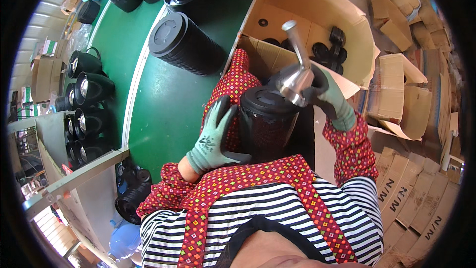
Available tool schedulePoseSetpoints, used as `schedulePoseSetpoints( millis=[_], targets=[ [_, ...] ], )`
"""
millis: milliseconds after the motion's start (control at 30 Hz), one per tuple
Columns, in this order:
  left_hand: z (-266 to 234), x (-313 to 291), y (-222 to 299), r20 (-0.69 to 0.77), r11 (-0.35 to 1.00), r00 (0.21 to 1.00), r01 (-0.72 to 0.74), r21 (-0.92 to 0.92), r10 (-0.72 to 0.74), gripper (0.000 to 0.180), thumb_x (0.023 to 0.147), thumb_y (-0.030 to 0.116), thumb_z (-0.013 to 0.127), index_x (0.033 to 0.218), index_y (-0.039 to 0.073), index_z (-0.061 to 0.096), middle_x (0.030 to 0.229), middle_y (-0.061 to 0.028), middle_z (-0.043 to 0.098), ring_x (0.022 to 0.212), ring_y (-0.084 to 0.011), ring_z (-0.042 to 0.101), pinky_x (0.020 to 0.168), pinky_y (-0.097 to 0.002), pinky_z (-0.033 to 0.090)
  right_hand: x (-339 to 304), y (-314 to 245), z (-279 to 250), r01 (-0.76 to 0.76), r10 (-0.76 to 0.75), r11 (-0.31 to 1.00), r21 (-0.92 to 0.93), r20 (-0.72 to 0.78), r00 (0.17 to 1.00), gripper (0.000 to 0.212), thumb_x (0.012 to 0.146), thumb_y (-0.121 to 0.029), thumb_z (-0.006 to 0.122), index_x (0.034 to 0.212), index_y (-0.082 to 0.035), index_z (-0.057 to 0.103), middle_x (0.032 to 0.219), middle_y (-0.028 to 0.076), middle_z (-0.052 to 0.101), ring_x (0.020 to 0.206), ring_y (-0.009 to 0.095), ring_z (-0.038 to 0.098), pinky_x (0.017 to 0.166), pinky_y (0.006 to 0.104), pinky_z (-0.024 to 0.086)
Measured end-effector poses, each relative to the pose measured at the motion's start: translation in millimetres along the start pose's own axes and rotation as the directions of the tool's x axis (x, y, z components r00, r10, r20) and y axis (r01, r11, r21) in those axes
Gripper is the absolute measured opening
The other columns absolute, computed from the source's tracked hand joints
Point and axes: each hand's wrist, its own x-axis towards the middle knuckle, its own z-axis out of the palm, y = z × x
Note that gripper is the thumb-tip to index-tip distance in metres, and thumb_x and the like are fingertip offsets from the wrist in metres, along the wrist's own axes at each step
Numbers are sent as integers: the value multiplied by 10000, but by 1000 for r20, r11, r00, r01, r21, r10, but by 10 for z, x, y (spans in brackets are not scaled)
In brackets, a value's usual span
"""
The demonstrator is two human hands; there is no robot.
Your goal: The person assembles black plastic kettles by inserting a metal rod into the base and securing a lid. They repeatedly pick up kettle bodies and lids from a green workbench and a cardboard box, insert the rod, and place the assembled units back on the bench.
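In front of my lap stands a black cylinder (265,131) with a ringed round top (268,98). My left hand (213,139), in a green and black work glove, lies open along its left side, fingers spread; whether it presses on the cylinder I cannot tell. Closed round a shiny metal tool (297,83) is my gloved right hand (325,92), just above the cylinder's right edge. The tool has a thick, rounded metal end and a straight rod rising up and left. Its exact kind is unclear, and my right fingers are partly hidden behind it.
A stack of black round lids (191,44) leans on the green table (158,99). Beyond my hands sits an open cardboard box (297,0) holding several black parts. Black bowl-shaped housings (94,89) line the left, and flattened cartons (416,193) lie at right.
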Motion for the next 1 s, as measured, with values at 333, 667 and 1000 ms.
schedulePoseSetpoints(
  millis=[333, 667, 1000],
  targets=[
    [206, 109, -27, -114, 989, 993, -5, 151, 22, 1155, 722, 670, 851, 1571, 1, 443, 1676, -325, 235, 1565, -587, 102, 1259, -687, 94, -376, 490, 203, 274, -244, 951, -146, 194, 950, 1177, 592, -368, 996, 1569, -32, 432, 1587, 143, 462, 1485, 305, 425, 1266, 420, 294],
    [-705, -6, 711, -239, 611, 966, -133, -781, -95, 966, 826, 289, 905, 1602, 42, 384, 1515, -230, 511, 1371, -305, 561, 1153, -443, 443, -167, 685, 509, -75, 25, 618, 783, 76, 997, 659, 1041, -519, 613, 1507, -69, 495, 1443, 149, 607, 1304, 296, 609, 1128, 460, 524],
    [-696, -1616, 376, -450, 610, 656, 20, -792, -606, 371, 1023, 218, 703, 1289, -24, 616, 1290, -174, 702, 1094, -333, 745, 863, -415, 639, 804, 1694, 1669, -298, 180, 808, 508, 269, 946, 378, 1120, -356, 508, 1348, -63, 580, 1193, 89, 667, 999, 220, 683, 832, 381, 591]
  ],
)
